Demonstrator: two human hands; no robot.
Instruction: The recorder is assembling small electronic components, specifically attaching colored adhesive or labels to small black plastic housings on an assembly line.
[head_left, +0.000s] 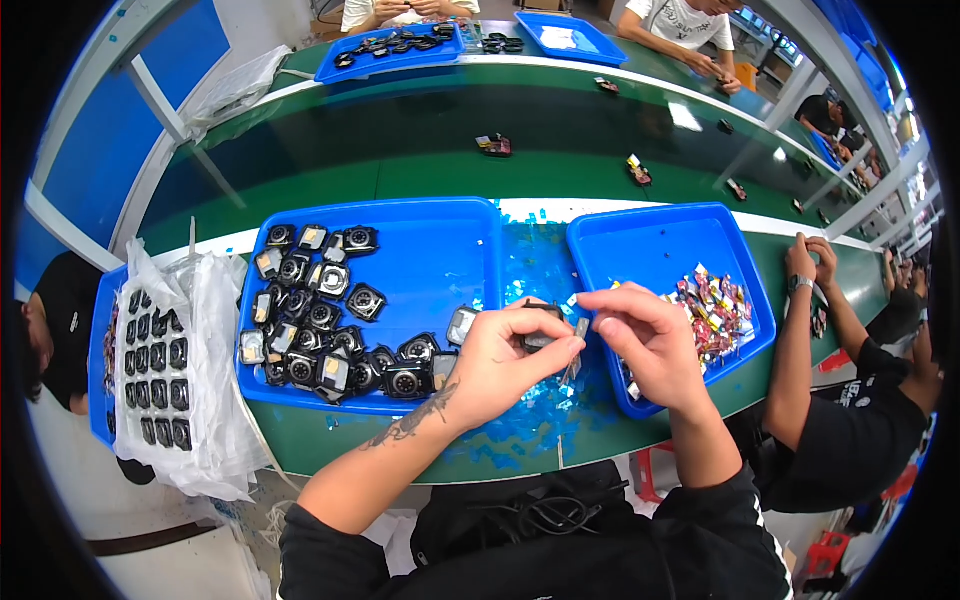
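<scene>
My left hand (505, 360) is closed around a black watch case (541, 312), which the fingers mostly cover. Close to its right side, my right hand (655, 345) has thumb and forefinger curved and a little apart. Between the two hands, a small grey piece (582, 327) shows by the right thumb tip; I cannot tell what it is fixed to. A blue tray (430, 240) on the left holds several black watch cases (323, 316). In the right blue tray (625, 235) lies a heap of small red, yellow and silvery parts (715, 310).
Blue film scraps (530, 425) litter the green table between the trays. At far left, a white sheet (215, 340) carries rows of watch modules. Beyond, a green conveyor (400, 150) bears small parts (494, 145). Co-workers sit opposite and at right, one arm (795, 340) near the right tray.
</scene>
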